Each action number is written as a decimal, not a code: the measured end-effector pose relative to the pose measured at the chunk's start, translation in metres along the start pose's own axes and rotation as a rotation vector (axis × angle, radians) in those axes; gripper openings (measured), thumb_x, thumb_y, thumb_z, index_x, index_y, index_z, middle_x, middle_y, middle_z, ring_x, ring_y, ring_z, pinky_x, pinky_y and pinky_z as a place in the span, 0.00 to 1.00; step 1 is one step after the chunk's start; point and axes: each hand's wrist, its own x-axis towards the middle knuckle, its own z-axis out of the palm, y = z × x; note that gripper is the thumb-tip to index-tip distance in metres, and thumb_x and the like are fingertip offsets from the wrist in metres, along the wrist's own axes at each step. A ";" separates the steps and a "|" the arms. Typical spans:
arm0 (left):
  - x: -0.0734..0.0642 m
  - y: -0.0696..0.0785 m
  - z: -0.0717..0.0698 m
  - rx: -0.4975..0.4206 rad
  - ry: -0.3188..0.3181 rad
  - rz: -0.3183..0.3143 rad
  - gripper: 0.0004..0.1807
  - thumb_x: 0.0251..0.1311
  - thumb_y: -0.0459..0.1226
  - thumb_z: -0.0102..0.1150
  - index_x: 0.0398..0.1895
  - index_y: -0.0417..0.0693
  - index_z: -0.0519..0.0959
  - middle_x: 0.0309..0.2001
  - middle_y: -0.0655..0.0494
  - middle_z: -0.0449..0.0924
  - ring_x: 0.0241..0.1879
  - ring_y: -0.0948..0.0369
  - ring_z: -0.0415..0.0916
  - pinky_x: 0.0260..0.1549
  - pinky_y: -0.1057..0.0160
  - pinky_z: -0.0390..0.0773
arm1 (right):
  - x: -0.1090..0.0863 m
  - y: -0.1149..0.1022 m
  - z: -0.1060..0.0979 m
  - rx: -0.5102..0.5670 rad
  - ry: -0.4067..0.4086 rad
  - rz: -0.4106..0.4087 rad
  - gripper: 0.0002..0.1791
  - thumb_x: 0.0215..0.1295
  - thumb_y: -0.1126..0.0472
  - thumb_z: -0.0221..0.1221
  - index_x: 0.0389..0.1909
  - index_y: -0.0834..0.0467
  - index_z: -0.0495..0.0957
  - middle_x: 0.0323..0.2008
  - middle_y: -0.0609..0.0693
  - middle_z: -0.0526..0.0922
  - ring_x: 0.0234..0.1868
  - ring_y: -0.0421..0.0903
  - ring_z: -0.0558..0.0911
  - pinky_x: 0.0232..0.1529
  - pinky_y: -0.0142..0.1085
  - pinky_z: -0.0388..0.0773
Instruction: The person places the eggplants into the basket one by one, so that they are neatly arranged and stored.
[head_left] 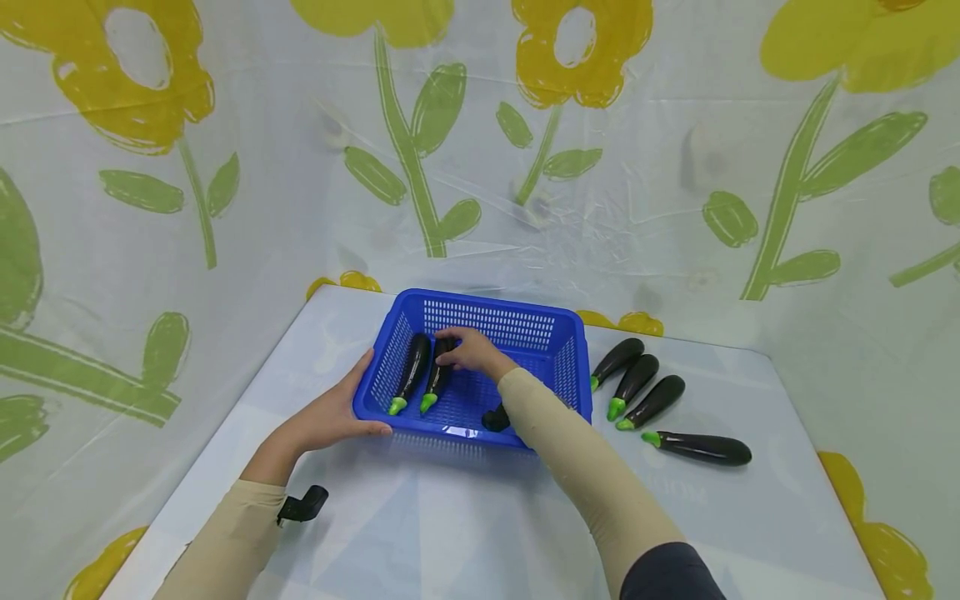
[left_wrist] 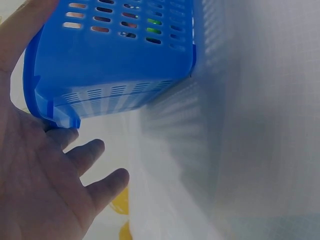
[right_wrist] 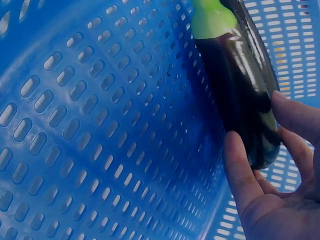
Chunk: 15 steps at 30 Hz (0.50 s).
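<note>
A blue perforated basket (head_left: pixel 491 301) stands on the table. My left hand (head_left: pixel 330 419) rests at its front left corner, thumb along the front and fingers spread along the left side. In the left wrist view, several fingers (left_wrist: pixel 107 187) stretch out loosely beside the rim. Inside the basket, my right hand (head_left: pixel 474 350) pinches the rounded end of a dark eggplant (head_left: pixel 437 381) between thumb and fingers. The green cap of that eggplant (right_wrist: pixel 215 20) points away from the hand in the right wrist view. Another eggplant (head_left: pixel 412 367) lies to its left, along the basket's left wall.
Several more eggplants lie on the table right of the basket, one of them (head_left: pixel 701 447) set apart nearer the front. The white table (head_left: pixel 465 533) backs onto a flower-printed sheet (head_left: pixel 637 183). A black wrist mount (head_left: pixel 303 504) sticks out from the left sleeve.
</note>
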 end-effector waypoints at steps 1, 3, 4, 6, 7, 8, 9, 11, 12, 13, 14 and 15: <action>0.000 0.000 0.000 0.001 0.001 -0.001 0.67 0.39 0.61 0.68 0.72 0.66 0.28 0.74 0.50 0.36 0.68 0.41 0.48 0.58 0.36 0.58 | 0.000 0.000 0.000 0.007 -0.004 0.002 0.31 0.55 0.64 0.65 0.62 0.52 0.71 0.61 0.54 0.69 0.43 0.46 0.79 0.40 0.36 0.80; 0.000 0.001 0.000 0.007 0.002 -0.002 0.67 0.39 0.61 0.68 0.72 0.66 0.28 0.74 0.50 0.36 0.68 0.41 0.48 0.58 0.36 0.58 | -0.001 0.000 0.000 0.013 -0.010 0.007 0.31 0.55 0.65 0.64 0.62 0.52 0.70 0.61 0.54 0.69 0.43 0.46 0.79 0.41 0.36 0.80; 0.000 0.001 0.001 0.008 0.003 -0.003 0.67 0.38 0.61 0.68 0.72 0.66 0.28 0.74 0.50 0.36 0.68 0.41 0.48 0.58 0.36 0.58 | -0.001 0.000 0.000 0.015 -0.013 0.008 0.31 0.56 0.65 0.64 0.62 0.52 0.70 0.62 0.54 0.69 0.43 0.46 0.79 0.42 0.37 0.80; 0.001 0.001 0.001 0.010 0.003 -0.005 0.67 0.38 0.62 0.68 0.72 0.67 0.28 0.74 0.50 0.36 0.68 0.41 0.48 0.58 0.36 0.58 | -0.002 -0.001 0.000 0.019 -0.016 0.008 0.31 0.56 0.66 0.64 0.63 0.52 0.70 0.62 0.54 0.68 0.43 0.46 0.79 0.43 0.38 0.79; 0.001 0.001 0.001 0.008 0.002 -0.003 0.67 0.38 0.62 0.68 0.72 0.67 0.28 0.74 0.50 0.36 0.68 0.41 0.48 0.58 0.36 0.58 | -0.002 -0.001 0.000 0.019 -0.015 0.009 0.31 0.56 0.66 0.64 0.63 0.51 0.69 0.63 0.54 0.68 0.44 0.46 0.79 0.44 0.39 0.79; 0.001 0.001 0.001 0.007 0.002 -0.001 0.67 0.39 0.62 0.68 0.72 0.67 0.28 0.74 0.50 0.36 0.68 0.41 0.48 0.58 0.36 0.58 | -0.002 -0.001 -0.001 0.012 -0.013 0.009 0.31 0.56 0.65 0.64 0.63 0.51 0.70 0.63 0.54 0.67 0.43 0.46 0.79 0.43 0.39 0.79; 0.001 0.000 0.001 0.006 0.003 0.000 0.67 0.39 0.62 0.68 0.72 0.67 0.28 0.74 0.50 0.37 0.68 0.41 0.48 0.58 0.36 0.58 | -0.002 -0.001 -0.001 0.003 -0.010 0.007 0.31 0.56 0.64 0.64 0.63 0.50 0.70 0.63 0.54 0.67 0.43 0.46 0.79 0.43 0.38 0.79; 0.001 0.000 0.001 0.003 0.002 0.003 0.67 0.39 0.61 0.68 0.72 0.67 0.28 0.74 0.50 0.37 0.68 0.42 0.48 0.58 0.36 0.58 | -0.002 -0.001 -0.002 -0.019 -0.004 0.005 0.31 0.56 0.63 0.64 0.63 0.49 0.70 0.64 0.54 0.66 0.42 0.46 0.80 0.43 0.38 0.79; 0.001 -0.001 0.001 0.003 0.002 0.003 0.67 0.39 0.61 0.68 0.72 0.67 0.28 0.74 0.50 0.37 0.68 0.42 0.48 0.58 0.36 0.58 | -0.002 -0.001 -0.002 -0.026 0.001 0.004 0.31 0.56 0.63 0.64 0.63 0.49 0.70 0.64 0.54 0.66 0.41 0.46 0.80 0.42 0.38 0.79; 0.000 -0.001 0.001 0.002 0.002 0.005 0.67 0.39 0.61 0.68 0.72 0.67 0.28 0.74 0.50 0.36 0.68 0.42 0.48 0.58 0.36 0.58 | -0.002 -0.001 -0.003 -0.037 0.004 0.003 0.31 0.57 0.63 0.64 0.63 0.49 0.70 0.64 0.54 0.66 0.40 0.46 0.80 0.42 0.38 0.79; 0.000 -0.001 0.001 0.001 0.002 0.006 0.67 0.39 0.61 0.68 0.72 0.67 0.28 0.74 0.50 0.36 0.68 0.42 0.48 0.58 0.36 0.57 | -0.002 -0.001 -0.003 -0.046 0.007 0.001 0.30 0.57 0.63 0.64 0.62 0.48 0.70 0.64 0.54 0.66 0.40 0.46 0.80 0.42 0.38 0.79; 0.000 -0.001 0.001 0.001 0.001 0.008 0.67 0.39 0.61 0.68 0.72 0.66 0.28 0.74 0.50 0.36 0.68 0.42 0.47 0.58 0.36 0.57 | -0.002 -0.001 -0.004 -0.049 0.008 -0.002 0.30 0.57 0.63 0.64 0.62 0.49 0.70 0.64 0.54 0.66 0.40 0.46 0.80 0.42 0.38 0.79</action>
